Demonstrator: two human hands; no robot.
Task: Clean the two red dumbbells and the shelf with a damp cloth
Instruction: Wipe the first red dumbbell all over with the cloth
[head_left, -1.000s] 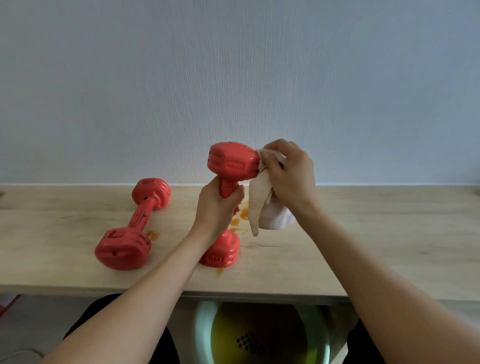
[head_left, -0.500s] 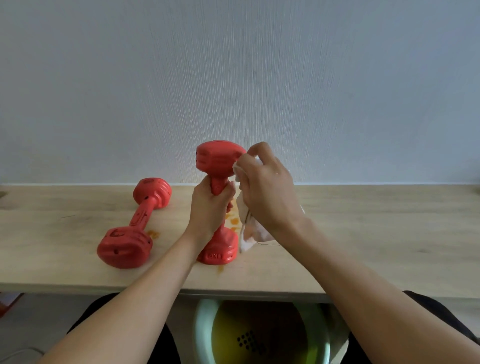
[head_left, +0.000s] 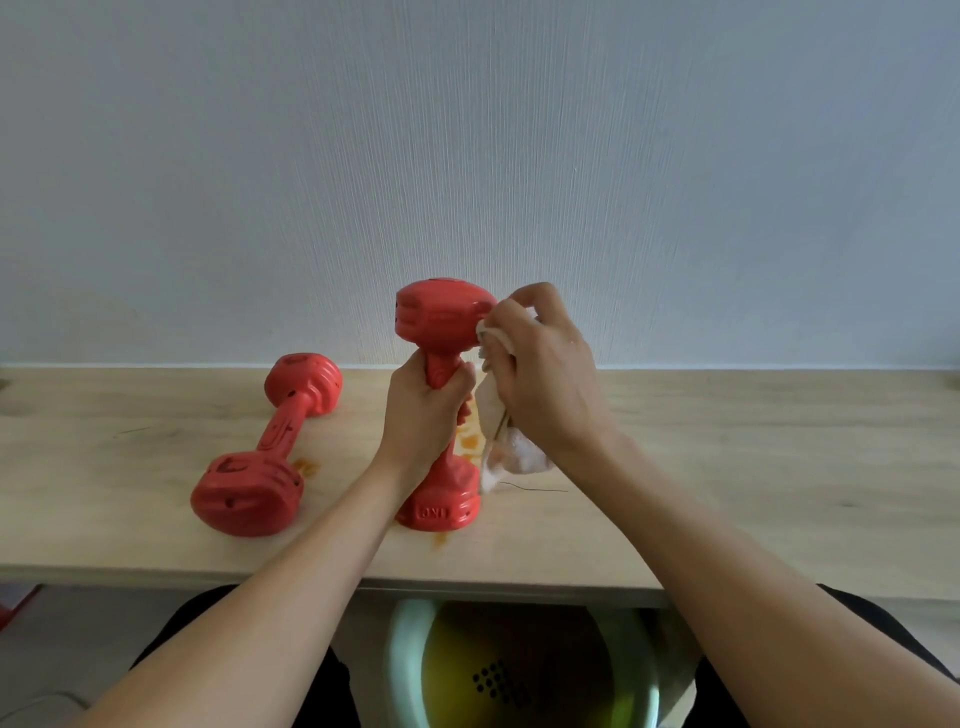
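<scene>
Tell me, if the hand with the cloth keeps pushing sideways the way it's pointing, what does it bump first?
The right hand already presses the cloth against the upright dumbbell, so it would likely meet that top head first.

Upright dumbbell (head_left: 441, 332) stands on end on the shelf (head_left: 727, 467), near its front edge. Second dumbbell (head_left: 270, 447) lies on the shelf to its left, apart. Cloth (head_left: 511, 452) hangs just right of the upright dumbbell. Basin (head_left: 410, 670) sits below the shelf, in front of it.
</scene>
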